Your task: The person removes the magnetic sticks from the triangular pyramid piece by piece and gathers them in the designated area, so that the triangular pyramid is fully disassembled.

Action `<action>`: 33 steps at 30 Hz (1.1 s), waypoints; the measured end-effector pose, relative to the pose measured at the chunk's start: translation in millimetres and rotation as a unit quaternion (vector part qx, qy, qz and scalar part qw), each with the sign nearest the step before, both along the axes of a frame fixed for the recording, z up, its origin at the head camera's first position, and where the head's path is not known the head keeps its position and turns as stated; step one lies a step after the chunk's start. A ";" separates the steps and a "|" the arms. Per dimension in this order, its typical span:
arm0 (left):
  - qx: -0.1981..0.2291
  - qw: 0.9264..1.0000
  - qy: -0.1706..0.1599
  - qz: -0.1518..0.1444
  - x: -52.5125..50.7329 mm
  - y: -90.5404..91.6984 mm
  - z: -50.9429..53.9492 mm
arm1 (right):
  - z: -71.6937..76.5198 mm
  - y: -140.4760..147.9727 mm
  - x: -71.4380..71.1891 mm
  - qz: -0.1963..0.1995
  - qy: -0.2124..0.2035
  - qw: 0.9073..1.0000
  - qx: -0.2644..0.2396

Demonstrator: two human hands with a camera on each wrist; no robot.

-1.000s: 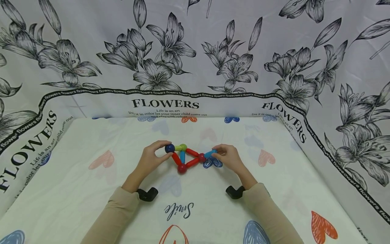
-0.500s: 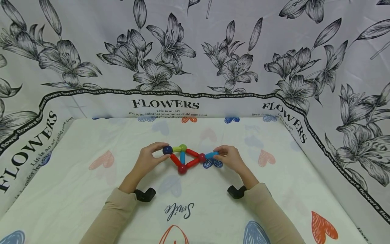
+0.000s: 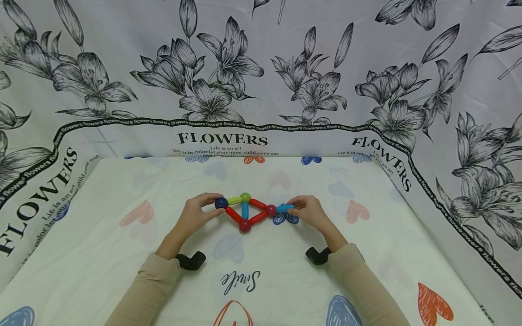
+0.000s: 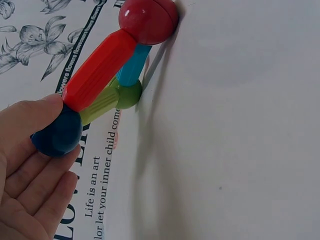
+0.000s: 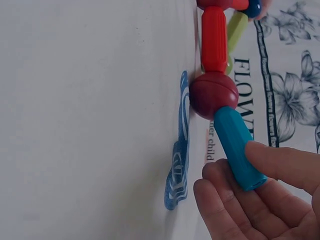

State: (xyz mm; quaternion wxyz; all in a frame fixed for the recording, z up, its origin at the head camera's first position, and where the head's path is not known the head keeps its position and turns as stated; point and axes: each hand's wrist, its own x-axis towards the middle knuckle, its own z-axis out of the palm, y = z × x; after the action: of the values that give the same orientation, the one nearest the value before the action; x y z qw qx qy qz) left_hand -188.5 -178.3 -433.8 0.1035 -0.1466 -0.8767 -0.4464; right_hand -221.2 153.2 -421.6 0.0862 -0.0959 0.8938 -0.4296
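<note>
The left hand (image 3: 196, 213) is part closed, thumb and fingers pinching the dark blue ball (image 3: 221, 203) at the left end of a stick-and-ball frame. The right hand (image 3: 311, 211) grips the free end of the blue outer rod (image 3: 284, 208), thumb on one face, fingers behind. Between them the frame lies over the middle of the worktop (image 3: 98, 253): two triangles sharing a blue crossbar (image 3: 245, 211), with a green ball (image 3: 245, 197) at the far corner, a near red ball (image 3: 244, 225) and a right red ball (image 3: 271, 210). Three red rods and one yellow-green rod (image 3: 234, 200) form the outer sides.

It looks like glossy hard plastic: probably light, stiff in each rod, not fragile. The smooth balls may slip; the faceted rods should offer surer hold. The joints seem the weak points, so gripping near them would be safest.
</note>
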 end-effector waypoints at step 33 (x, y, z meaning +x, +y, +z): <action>-0.030 0.999 -0.031 0.010 -1.5 -9.2 -12.0 | -7.2 1.8 -7.7 0.019 -0.018 0.998 0.064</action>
State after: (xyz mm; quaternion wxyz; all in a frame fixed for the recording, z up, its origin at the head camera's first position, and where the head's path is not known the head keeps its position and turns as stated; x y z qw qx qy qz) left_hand -189.9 -187.5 -445.9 0.0765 -0.1265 -0.8940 -0.4230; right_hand -228.9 155.0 -428.8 0.1164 -0.0992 0.9157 -0.3717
